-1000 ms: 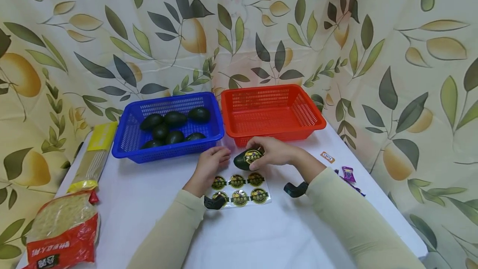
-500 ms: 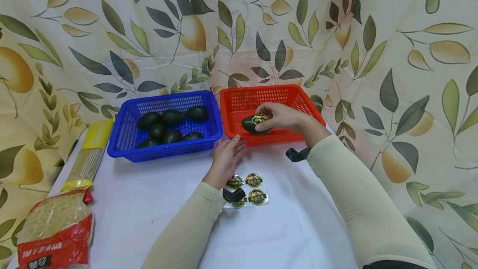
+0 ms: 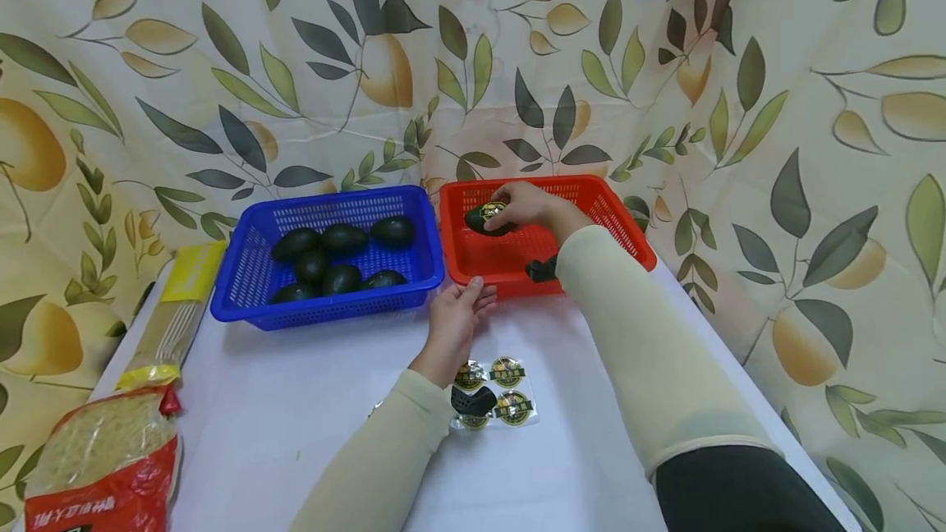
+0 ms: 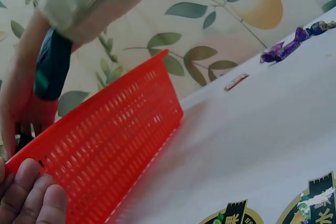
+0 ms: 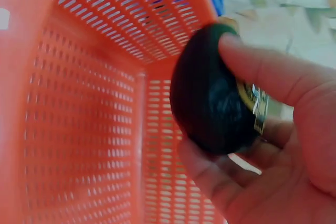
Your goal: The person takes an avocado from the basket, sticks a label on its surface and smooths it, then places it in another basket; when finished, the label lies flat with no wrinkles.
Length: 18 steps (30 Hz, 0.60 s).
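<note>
My right hand (image 3: 528, 205) holds a dark green avocado (image 3: 484, 218) over the far left part of the red plastic basket (image 3: 628, 232). The right wrist view shows thumb and fingers around the avocado (image 5: 205, 98), with a gold-and-black round sticker (image 5: 248, 98) on its side. At the basket's near left corner, my left hand (image 3: 452, 323) has its thumb at the rim and its fingers curled against the outer wall; the left wrist view shows those fingers (image 4: 34, 192) close up. Below it lies a clear sheet of round gold-and-black stickers (image 3: 510, 407), partly hidden by the left wrist.
A blue basket (image 3: 247, 269) with several avocados (image 3: 343, 240) stands left of the red one. Along the table's left edge lie a yellow-ended noodle pack (image 3: 173, 310) and a red food bag (image 3: 111, 466). Small wrapped candies (image 4: 286, 51) lie at the right edge.
My right hand has carried the stickered avocado from above the sticker sheet forward over the red basket. My left hand has moved right and forward from the sheet to the red basket's near corner.
</note>
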Each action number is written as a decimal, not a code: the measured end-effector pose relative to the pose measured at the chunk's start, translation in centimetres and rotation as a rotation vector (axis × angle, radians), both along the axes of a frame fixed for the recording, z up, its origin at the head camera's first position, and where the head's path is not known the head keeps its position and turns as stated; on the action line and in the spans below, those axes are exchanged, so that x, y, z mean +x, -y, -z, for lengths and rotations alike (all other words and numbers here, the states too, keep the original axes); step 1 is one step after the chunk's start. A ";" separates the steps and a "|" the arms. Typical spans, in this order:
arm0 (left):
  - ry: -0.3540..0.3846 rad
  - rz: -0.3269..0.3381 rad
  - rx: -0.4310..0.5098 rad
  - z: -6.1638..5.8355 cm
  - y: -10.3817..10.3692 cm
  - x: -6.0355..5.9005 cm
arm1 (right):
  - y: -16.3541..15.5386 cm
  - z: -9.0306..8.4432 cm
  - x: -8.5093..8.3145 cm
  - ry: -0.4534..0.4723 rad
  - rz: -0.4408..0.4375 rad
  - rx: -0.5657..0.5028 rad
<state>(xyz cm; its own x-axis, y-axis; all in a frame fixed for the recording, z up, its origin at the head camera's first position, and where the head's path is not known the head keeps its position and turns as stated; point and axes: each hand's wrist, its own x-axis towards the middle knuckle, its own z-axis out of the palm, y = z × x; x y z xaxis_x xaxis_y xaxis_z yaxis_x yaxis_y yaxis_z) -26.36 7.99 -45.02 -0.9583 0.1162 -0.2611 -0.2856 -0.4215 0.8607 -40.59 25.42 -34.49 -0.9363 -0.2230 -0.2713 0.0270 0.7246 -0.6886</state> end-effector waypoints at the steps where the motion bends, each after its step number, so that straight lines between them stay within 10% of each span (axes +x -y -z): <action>1: -0.003 -0.006 -0.006 0.0 0.1 0.0 | 0.3 0.3 -0.6 0.002 0.015 0.011; 18: 0.007 -0.037 -0.058 -0.1 0.3 -0.1 | 3.6 4.4 -5.6 0.078 0.095 0.200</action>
